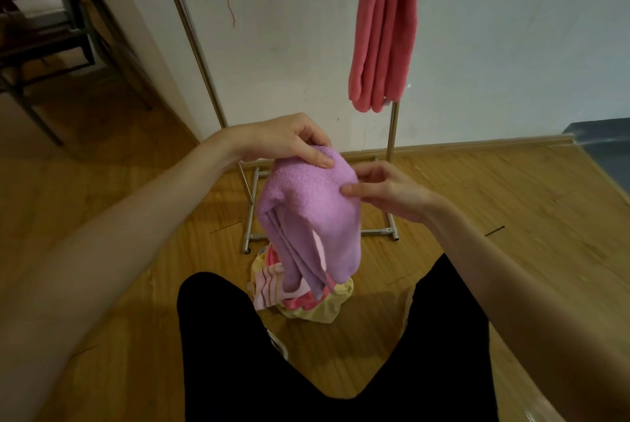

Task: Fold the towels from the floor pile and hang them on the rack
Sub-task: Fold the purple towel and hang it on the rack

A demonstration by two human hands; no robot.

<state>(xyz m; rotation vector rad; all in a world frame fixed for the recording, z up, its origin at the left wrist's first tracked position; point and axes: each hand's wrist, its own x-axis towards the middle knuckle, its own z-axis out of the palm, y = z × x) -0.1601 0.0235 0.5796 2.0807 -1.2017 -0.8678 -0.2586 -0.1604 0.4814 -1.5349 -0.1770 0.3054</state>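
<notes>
1. Lilac terry, folded over: I see my left hand [289, 142] gripping the purple towel [306, 213] at its top fold, thumb pressed on the near face.
2. The towel's long axis hangs straight down, its tail over the floor pile [300, 299].
3. My right hand [378, 188] pinches the fold's right edge.
4. The rack [191, 36] stands up and ahead; I judge the free bar left of the pink towel [385, 29] nearer my left hand.

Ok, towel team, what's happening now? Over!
Left hand and right hand both pinching the folded purple towel. Pink towel already on the rack. Floor pile waiting. Nothing blocking.
</notes>
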